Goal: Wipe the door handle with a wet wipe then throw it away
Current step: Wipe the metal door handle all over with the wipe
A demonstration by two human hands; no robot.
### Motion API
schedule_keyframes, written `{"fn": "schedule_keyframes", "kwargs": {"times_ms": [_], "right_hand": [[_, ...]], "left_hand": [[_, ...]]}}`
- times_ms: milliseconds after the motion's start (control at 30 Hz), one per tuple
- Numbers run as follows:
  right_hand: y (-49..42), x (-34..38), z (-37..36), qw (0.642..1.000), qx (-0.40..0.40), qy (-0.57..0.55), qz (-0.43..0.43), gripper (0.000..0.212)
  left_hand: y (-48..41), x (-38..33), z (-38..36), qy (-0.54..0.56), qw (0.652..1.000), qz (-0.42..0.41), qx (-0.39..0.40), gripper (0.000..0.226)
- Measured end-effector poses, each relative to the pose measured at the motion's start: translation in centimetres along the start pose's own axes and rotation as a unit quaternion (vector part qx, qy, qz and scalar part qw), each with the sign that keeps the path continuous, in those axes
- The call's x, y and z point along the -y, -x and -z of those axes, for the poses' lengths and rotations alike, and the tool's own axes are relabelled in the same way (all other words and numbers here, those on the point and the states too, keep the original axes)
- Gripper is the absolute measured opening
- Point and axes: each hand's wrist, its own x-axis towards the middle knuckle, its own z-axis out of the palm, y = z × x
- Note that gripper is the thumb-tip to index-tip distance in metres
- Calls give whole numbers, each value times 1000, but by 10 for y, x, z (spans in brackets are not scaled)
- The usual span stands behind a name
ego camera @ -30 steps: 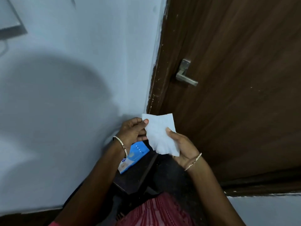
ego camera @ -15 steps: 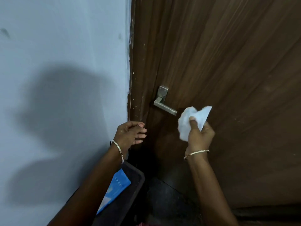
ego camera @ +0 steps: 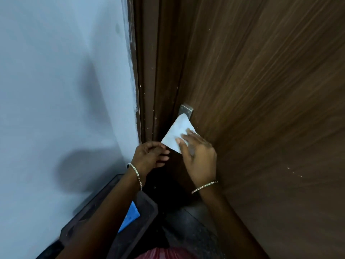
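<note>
A white wet wipe (ego camera: 175, 134) is spread over the lever of the metal door handle (ego camera: 186, 110), of which only the square base plate shows. My right hand (ego camera: 198, 157) presses the wipe from below, fingers laid flat on it. Just left of it, my left hand (ego camera: 150, 157) hovers with loosely curled fingers, its fingertips near the wipe's lower corner; I cannot tell if they touch it. The handle sits on a dark brown wooden door (ego camera: 261, 109) beside the door frame (ego camera: 147, 81).
A pale blue wall (ego camera: 65, 90) fills the left. Below my left arm stands a dark stool or small table (ego camera: 141, 212) with a blue wipe packet (ego camera: 130, 217) on it. The dark floor (ego camera: 194, 227) shows between the arms.
My right hand carried the bunched wipe left onto the handle lever and spread it there. The view moved closer to the door. My left hand stayed near the frame.
</note>
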Motion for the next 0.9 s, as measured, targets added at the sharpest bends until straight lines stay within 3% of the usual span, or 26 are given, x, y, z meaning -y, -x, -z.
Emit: {"fn": "schedule_keyframes", "kwargs": {"times_ms": [67, 167, 333, 567, 700, 900], "right_hand": [[-5, -3, 3, 1000, -7, -5, -11, 17], [-18, 4, -7, 999, -2, 41, -24, 26], [-33, 14, -27, 990, -8, 126, 55, 34], [-4, -25, -1, 993, -48, 79, 79, 30], [5, -27, 8, 997, -58, 17, 43, 22], [-28, 12, -20, 993, 1, 105, 46, 28]], "left_hand": [[-3, 3, -2, 5, 1000, 7, -6, 9], [-8, 6, -7, 17, 1000, 12, -19, 11], [-13, 4, -9, 20, 999, 14, -43, 10], [-21, 2, -14, 30, 999, 20, -38, 13], [-23, 1, -14, 35, 999, 18, -19, 13], [-21, 1, -18, 53, 998, 5, -16, 13]]}}
